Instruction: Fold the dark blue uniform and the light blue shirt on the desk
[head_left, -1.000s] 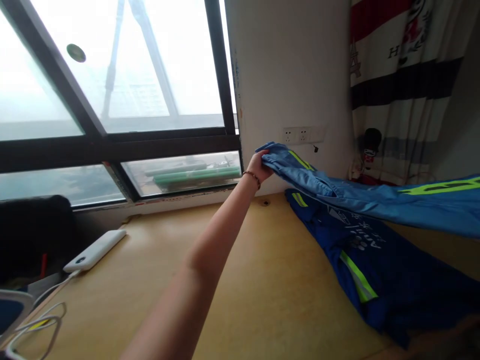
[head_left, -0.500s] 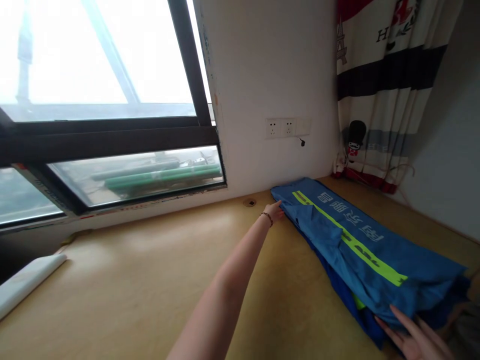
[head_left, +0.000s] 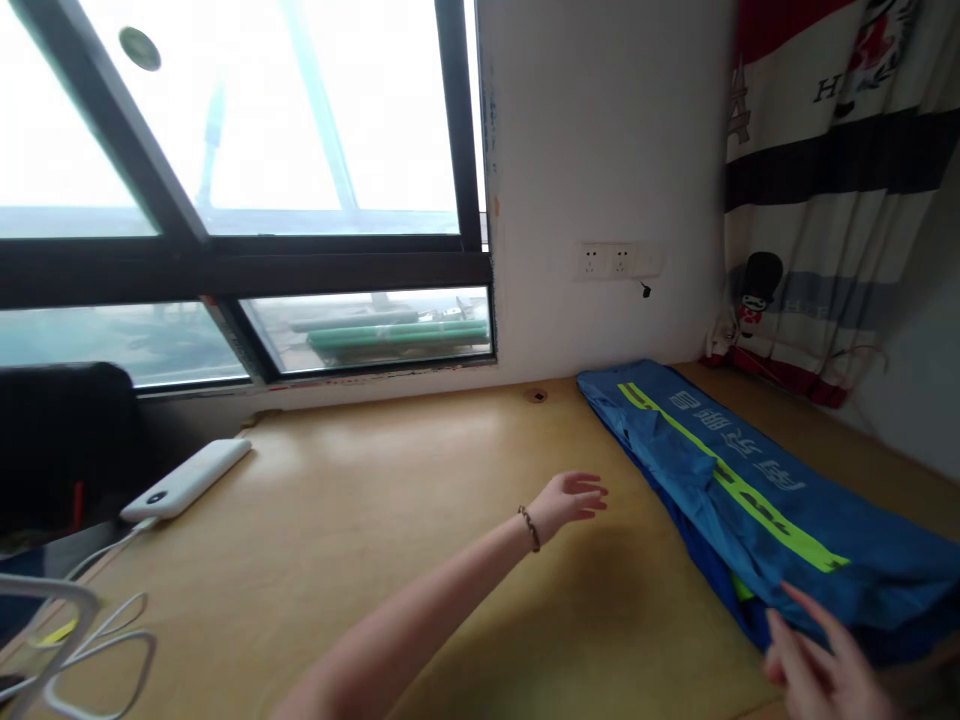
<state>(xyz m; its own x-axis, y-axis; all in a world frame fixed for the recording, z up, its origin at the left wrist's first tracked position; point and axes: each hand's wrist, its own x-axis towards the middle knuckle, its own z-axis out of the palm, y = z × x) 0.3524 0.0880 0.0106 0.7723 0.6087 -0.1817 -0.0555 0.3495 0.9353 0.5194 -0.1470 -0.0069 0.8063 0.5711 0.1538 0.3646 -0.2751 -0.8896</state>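
A blue garment [head_left: 742, 490] with a lime-green stripe and pale lettering lies folded lengthwise on the wooden desk [head_left: 420, 560], running from the wall toward the lower right. My left hand [head_left: 574, 497], a bead bracelet on its wrist, hovers above the desk just left of the garment, fingers loosely spread and empty. My right hand [head_left: 814, 655] is at the lower right, fingers apart, beside the near end of the garment, and I cannot tell whether it touches the cloth.
A white power bank [head_left: 187, 480] with a cable lies at the left of the desk, white wire loops [head_left: 82, 650] nearer me. A dark object [head_left: 60, 440] stands far left. The window [head_left: 247, 200], wall sockets [head_left: 619, 262] and a patterned curtain [head_left: 825, 190] line the back.
My left hand let go of the garment's far end and drew back toward me, now open over the desk. The garment went from lifted to lying flat and folded. The view swung left.
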